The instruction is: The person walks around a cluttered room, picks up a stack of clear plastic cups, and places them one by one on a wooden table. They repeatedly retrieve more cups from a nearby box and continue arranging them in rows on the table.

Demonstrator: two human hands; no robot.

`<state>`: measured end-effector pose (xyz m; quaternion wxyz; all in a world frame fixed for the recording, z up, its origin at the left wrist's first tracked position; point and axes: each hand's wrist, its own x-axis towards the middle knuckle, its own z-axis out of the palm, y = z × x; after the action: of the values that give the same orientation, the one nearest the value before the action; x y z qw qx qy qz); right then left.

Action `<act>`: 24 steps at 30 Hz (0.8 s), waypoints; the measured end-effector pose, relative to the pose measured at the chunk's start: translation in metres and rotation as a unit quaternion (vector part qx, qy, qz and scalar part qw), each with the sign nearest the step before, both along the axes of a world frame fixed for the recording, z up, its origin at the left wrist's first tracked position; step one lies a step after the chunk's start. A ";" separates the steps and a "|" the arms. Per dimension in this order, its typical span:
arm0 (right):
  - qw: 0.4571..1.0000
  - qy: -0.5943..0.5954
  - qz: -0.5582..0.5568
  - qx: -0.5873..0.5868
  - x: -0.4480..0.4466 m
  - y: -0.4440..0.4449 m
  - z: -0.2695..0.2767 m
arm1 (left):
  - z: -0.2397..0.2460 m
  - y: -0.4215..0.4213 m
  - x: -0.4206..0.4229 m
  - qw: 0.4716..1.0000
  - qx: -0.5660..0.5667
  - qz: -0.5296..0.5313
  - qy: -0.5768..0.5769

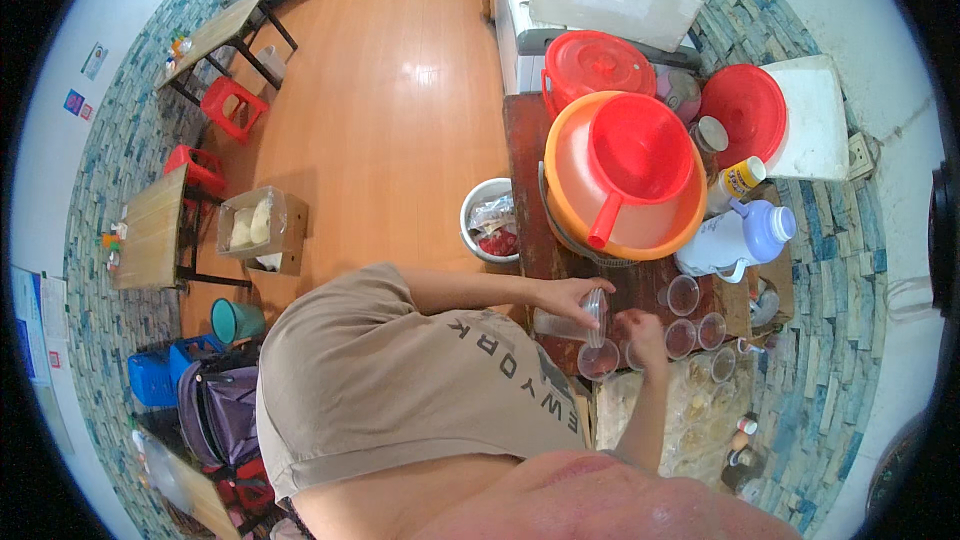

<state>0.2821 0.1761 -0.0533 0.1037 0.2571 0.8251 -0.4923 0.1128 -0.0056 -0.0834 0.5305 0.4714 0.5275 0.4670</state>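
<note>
My left hand (574, 304) grips a nested stack of clear plastic cups (559, 325), which lies on its side with the rims towards my right hand. My right hand (643, 337) is just beyond those rims, fingers bent, above a single clear cup (634, 355) that it partly covers. Whether its fingers touch that cup I cannot tell. One separate cup (598, 360) stands below the stack on the dark red wooden table (536, 255). More single cups (680, 338) are spread to the right. Several cups with pale contents (697, 371) sit on a whitish surface (619, 409).
An orange bucket (551, 165) of whitish content carries a red dipper (641, 146) across its top. Beside it are a thermos jug (735, 240), a lidded red bucket (600, 67) and a yellow-labelled bottle (739, 181). A white waste bin (472, 240) stands against the table. Stone-patterned wall (832, 277) borders the right.
</note>
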 end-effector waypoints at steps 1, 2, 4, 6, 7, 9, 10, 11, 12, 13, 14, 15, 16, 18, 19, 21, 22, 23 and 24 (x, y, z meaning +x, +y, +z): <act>0.996 0.007 0.053 0.075 -0.005 -0.027 0.026 | 0.005 0.002 0.001 1.000 0.014 0.001 0.006; 0.996 0.013 0.019 0.083 0.001 -0.031 0.019 | 0.010 0.004 0.004 1.000 0.009 -0.009 0.027; 0.997 0.022 -0.032 0.072 0.015 -0.041 -0.002 | 0.013 0.006 0.008 0.996 -0.016 -0.051 0.069; 0.998 0.039 -0.026 0.045 0.012 -0.034 -0.013 | 0.013 0.003 0.002 0.993 0.032 -0.052 0.099; 0.996 0.005 -0.007 0.084 0.008 -0.033 -0.012 | 0.018 -0.002 0.000 0.997 0.022 -0.046 0.060; 0.999 0.015 -0.014 0.046 0.003 -0.028 0.003 | -0.003 -0.011 -0.002 0.998 0.050 -0.040 -0.023; 0.997 0.058 -0.043 0.022 0.013 -0.014 -0.012 | 0.005 -0.016 -0.004 0.999 0.040 -0.035 -0.011; 0.997 -0.001 -0.079 -0.020 0.013 -0.010 0.011 | -0.005 -0.024 -0.006 0.999 -0.001 -0.027 -0.039; 0.990 -0.002 -0.132 -0.047 0.027 0.002 0.004 | 0.011 -0.030 -0.005 0.997 -0.044 -0.023 -0.053; 0.982 0.005 -0.176 -0.073 0.034 0.014 -0.005 | 0.007 -0.035 -0.008 0.996 -0.058 -0.026 -0.067; 0.979 0.029 -0.203 -0.008 0.041 0.028 -0.019 | -0.001 -0.042 -0.011 0.994 -0.074 -0.023 -0.079; 0.971 0.050 -0.225 0.057 0.044 0.045 -0.029 | -0.006 -0.042 -0.013 0.992 -0.090 -0.017 -0.092; 0.966 0.032 -0.232 0.111 0.043 0.055 -0.034 | -0.011 -0.044 -0.012 0.991 -0.089 -0.010 -0.097; 0.950 -0.032 -0.222 0.218 0.039 0.075 -0.062 | -0.017 -0.046 -0.012 0.991 -0.083 0.009 -0.108; 0.937 -0.062 -0.212 0.271 0.036 0.082 -0.077 | -0.018 -0.045 -0.012 0.990 -0.085 0.011 -0.110; 0.925 -0.075 -0.206 0.311 0.029 0.082 -0.099 | -0.020 -0.043 -0.013 0.990 -0.085 0.018 -0.113; 0.918 -0.080 -0.203 0.331 0.027 0.082 -0.106 | -0.021 -0.043 -0.013 0.990 -0.081 0.017 -0.111; 0.915 -0.088 -0.200 0.340 0.028 0.083 -0.112 | -0.021 -0.043 -0.014 0.991 -0.076 0.015 -0.110; 0.912 -0.093 -0.195 0.348 0.025 0.081 -0.113 | -0.021 -0.044 -0.015 0.992 -0.071 0.016 -0.108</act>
<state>0.3071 0.2574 -0.1663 -0.0137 0.4775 0.8641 -0.1584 0.0978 -0.0496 -0.1047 0.6089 0.3710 0.5066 0.4846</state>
